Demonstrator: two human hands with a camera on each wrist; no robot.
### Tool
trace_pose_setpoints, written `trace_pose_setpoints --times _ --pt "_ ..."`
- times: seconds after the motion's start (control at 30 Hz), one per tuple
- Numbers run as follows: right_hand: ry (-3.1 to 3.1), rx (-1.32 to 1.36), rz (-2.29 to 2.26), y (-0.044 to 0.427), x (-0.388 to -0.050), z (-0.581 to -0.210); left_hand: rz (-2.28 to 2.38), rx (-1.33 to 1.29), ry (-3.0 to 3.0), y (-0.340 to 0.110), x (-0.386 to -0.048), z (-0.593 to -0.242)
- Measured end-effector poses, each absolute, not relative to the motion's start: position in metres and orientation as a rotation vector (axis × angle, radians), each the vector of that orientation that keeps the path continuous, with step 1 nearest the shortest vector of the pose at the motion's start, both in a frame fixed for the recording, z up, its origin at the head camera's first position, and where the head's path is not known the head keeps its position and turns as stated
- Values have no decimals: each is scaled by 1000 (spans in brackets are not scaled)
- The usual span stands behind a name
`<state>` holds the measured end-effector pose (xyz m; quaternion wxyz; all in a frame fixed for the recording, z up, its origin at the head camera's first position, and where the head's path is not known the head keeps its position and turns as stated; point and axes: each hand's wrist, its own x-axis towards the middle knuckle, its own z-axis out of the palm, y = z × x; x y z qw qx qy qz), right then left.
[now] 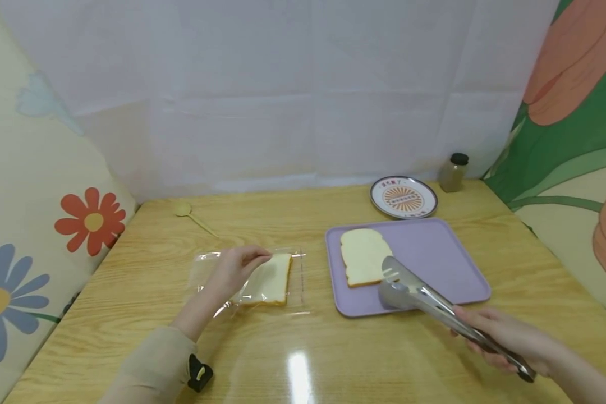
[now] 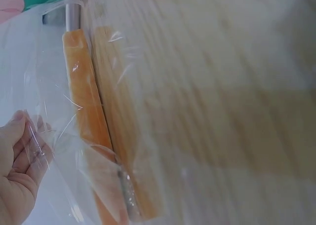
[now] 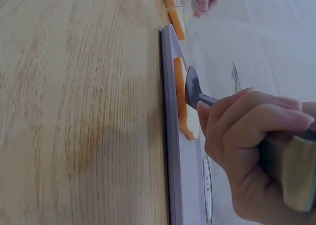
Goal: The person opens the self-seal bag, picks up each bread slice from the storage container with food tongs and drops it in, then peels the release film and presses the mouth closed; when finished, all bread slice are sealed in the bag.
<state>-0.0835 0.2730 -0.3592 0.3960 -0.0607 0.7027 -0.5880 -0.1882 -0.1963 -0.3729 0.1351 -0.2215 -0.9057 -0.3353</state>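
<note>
My left hand [image 1: 234, 270] pinches the edge of a clear plastic bag [image 1: 297, 283] between thumb and fingers. Inside or beneath that film lies a slice of bread [image 1: 270, 280]; the left wrist view shows its brown crust [image 2: 86, 94] behind the plastic. In my right hand [image 1: 505, 336] are metal food tongs [image 1: 434, 303], gripped round the handle. Their head is over the near right corner of a second bread slice [image 1: 366, 255] on the purple tray [image 1: 449, 258]. Whether the tongs touch that slice, I cannot tell.
Behind the tray stands a round printed plate [image 1: 404, 197], with a dark-lidded spice jar [image 1: 453, 173] to its right. A yellow spoon [image 1: 194, 217] lies at the back left of the wooden table [image 1: 262, 353]. White cloth [image 1: 232, 84] hangs along the far edge.
</note>
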Motion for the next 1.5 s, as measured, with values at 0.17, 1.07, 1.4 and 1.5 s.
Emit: trace_pose_setpoints --times 0.17,1.07,1.4,1.5 --pt "1784 -169 -1473 272 -82 -359 -972 -650 -2612 -197 -189 -373" --pt "2041 -116 -1452 246 -81 -369 -1014 -632 -2622 -198 -186 -370" --pt "2114 -37 -1491 231 -76 -378 -1039 -623 -2632 -198 -184 -368" --pt "2119 -35 -1522 228 -76 -381 -1032 -626 -2631 -198 -183 -368"
